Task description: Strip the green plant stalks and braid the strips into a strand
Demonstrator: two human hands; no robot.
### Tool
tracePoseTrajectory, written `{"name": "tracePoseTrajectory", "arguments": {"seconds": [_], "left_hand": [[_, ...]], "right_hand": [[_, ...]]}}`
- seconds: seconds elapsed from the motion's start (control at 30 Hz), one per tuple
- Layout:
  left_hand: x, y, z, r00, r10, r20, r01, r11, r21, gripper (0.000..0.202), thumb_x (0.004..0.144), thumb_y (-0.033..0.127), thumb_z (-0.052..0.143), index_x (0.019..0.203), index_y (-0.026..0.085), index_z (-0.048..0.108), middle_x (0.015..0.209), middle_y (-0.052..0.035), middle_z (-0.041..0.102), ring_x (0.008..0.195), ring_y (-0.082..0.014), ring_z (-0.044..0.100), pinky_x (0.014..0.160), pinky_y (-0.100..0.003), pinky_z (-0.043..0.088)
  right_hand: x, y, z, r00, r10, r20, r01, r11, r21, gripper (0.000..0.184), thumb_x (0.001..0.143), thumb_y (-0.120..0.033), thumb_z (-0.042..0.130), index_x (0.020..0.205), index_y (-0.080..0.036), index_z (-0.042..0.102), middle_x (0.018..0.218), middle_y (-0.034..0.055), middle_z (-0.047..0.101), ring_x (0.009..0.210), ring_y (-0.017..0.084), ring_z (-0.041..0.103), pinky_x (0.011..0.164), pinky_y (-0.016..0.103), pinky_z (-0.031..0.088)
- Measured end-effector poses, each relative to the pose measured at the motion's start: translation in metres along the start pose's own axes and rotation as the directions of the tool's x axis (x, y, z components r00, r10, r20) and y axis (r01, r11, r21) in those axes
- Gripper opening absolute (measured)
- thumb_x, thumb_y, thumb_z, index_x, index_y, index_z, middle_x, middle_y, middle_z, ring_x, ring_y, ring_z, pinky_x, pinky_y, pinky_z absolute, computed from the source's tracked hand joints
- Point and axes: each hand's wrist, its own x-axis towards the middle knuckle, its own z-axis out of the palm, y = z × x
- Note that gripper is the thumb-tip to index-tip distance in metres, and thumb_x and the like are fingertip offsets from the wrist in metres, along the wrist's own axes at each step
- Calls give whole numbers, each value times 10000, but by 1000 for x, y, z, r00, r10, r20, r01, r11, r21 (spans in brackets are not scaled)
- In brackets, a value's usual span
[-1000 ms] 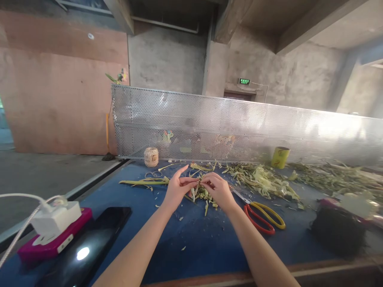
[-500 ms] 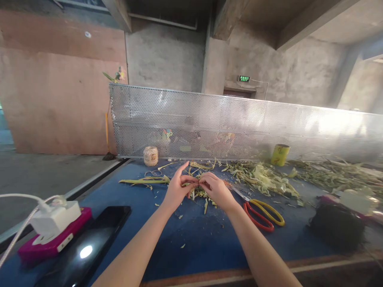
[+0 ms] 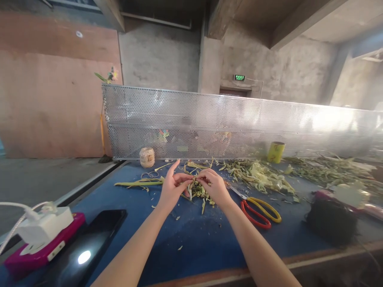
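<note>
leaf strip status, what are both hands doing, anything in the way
Left hand and right hand both pinching the leaf strip over the blue table. Scraps lie under it. Scissors lie to the right, apart from the hands.

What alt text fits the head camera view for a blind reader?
The left hand and right hand pinch a small bundle of green leaf strips over a blue table. Red-and-yellow scissors lie to their right, a dark phone at near left, and a perforated metal screen stands behind.
</note>
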Motion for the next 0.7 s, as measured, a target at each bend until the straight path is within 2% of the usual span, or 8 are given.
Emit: {"name": "tracePoseTrajectory", "arguments": {"seconds": [0.27, 0.5, 0.57, 0.7], "left_hand": [[-2, 5, 2, 999, 37, 9, -37, 999, 29, 838, 686, 228, 645, 1349, 240, 131, 780, -40, 625, 619, -149, 564, 371, -193, 461], [-2, 1, 1, 998, 29, 52, -34, 995, 97, 849, 691, 234, 633, 1352, 294, 103, 794, -30, 585, 717, -182, 574, 355, -163, 441], [-2, 1, 1, 998, 27, 54, -31, 996, 87, 868, 690, 242, 637, 1355, 295, 82, 799, -34, 579, 728, -189, 575, 356, -171, 451], [-3, 3, 3, 998, 32, 55, -36, 997, 71, 866, 692, 244, 641, 1357, 280, 88, 788, -37, 584, 722, -193, 576, 367, -194, 470]], "right_hand": [[1, -3, 2, 993, 113, -15, -111, 990, 92, 59, 737, -151, 531, 694, -190, 537, 765, 38, 550, 742, 152, 531, 590, 247, 462], [-1, -3, 3, 997, 71, 44, -75, 992, 100, 86, 735, -126, 526, 678, -189, 516, 768, 31, 536, 727, 140, 520, 604, 250, 448], [-2, -3, 5, 993, 114, 23, -116, 981, 156, 72, 735, -136, 530, 750, -196, 493, 746, 11, 522, 701, 125, 517, 605, 243, 449], [-2, -3, 8, 970, 241, -41, -217, 925, 311, 298, 694, -161, 571, 939, -216, 411, 796, -9, 493, 694, 102, 506, 588, 219, 456]]}}
